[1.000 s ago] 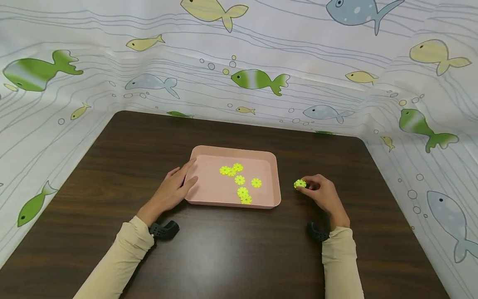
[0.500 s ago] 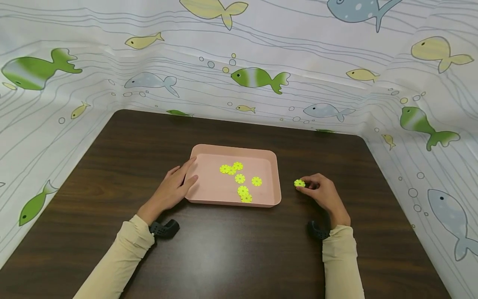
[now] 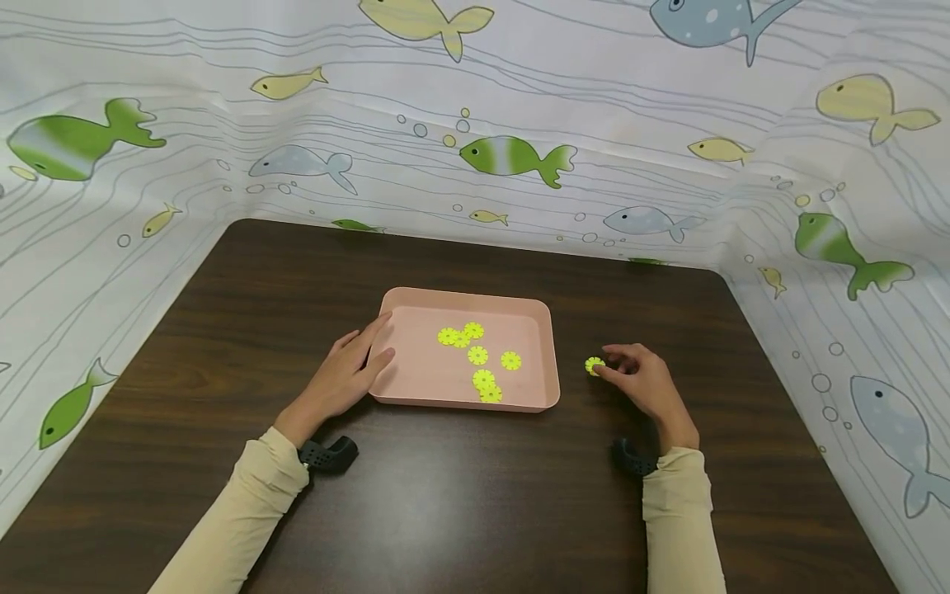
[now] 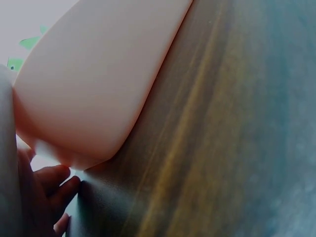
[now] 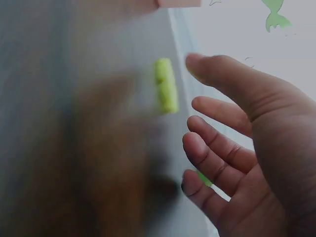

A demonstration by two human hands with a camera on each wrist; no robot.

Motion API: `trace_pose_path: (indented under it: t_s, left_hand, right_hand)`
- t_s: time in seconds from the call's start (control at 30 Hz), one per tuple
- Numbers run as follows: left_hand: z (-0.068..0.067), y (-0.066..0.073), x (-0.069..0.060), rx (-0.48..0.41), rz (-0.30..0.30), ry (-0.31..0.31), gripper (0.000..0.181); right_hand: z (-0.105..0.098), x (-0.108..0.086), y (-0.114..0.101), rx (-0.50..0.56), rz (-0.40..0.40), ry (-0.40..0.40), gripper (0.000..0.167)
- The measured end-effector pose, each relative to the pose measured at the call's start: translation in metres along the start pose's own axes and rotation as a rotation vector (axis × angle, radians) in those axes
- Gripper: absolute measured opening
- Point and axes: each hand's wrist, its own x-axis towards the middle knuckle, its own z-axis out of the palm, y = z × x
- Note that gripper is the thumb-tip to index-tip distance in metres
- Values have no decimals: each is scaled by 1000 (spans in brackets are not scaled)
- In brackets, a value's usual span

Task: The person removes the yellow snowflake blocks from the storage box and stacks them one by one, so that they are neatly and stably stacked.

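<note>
My left hand [image 3: 337,381] rests against the left side of a pink tray [image 3: 551,351], its thumb and index finger reaching over the rim. In the left wrist view its other fingers [image 4: 58,190] lie beside the tray's outer wall. Several yellow-green notched plastic discs [image 3: 478,355] lie inside the tray. One more yellow-green notched disc [image 3: 591,363] is on the table to the tray's right, beside the thumb of my right hand [image 3: 647,386]. In the right wrist view a gap shows between the spread fingers [image 5: 217,143] and the disc [image 5: 166,86], seen edge-on.
A dark wood-grain table [image 3: 438,495] carries everything. White cloth printed with fish [image 3: 512,157] stands round its back and sides. A black band [image 3: 326,455] is on the left wrist and another black band [image 3: 631,456] on the right.
My right thumb and fingers have come apart and let go of the disc, which now lies on the table. The left hand and tray have stayed in place.
</note>
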Motion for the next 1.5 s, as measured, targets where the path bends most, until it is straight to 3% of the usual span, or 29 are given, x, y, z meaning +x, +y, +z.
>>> trace_pose_path:
  t_s: [0.13,0.4,0.57,0.7,0.8,1.03,1.5]
  left_hand:
    - [-1,0,-2,2,1,8,62]
    - [-1,1,-2,-9,4,14,62]
    - [1,2,-2,-16,-9,1,63]
    - [3,1,-2,-8,-10,4,63]
    - [4,1,-2,-6,-4,7,63]
    - [3,0,-2,-9,-1,12,63]
    - [2,2,-2,-13,-7,6,63]
  right_hand:
    - [3,7,-19,45,-30,33,36]
    - [32,33,-86,165,-140,9,32]
    - [58,43,-118,161,-196,-63,30]
    - [80,47,-133,91,-213,-156,28]
    - [93,48,-139,18,-188,-205,12]
    - [106,46,-147,-58,-79,-233,26]
    - [107,44,-151,-41,-56,-232,35]
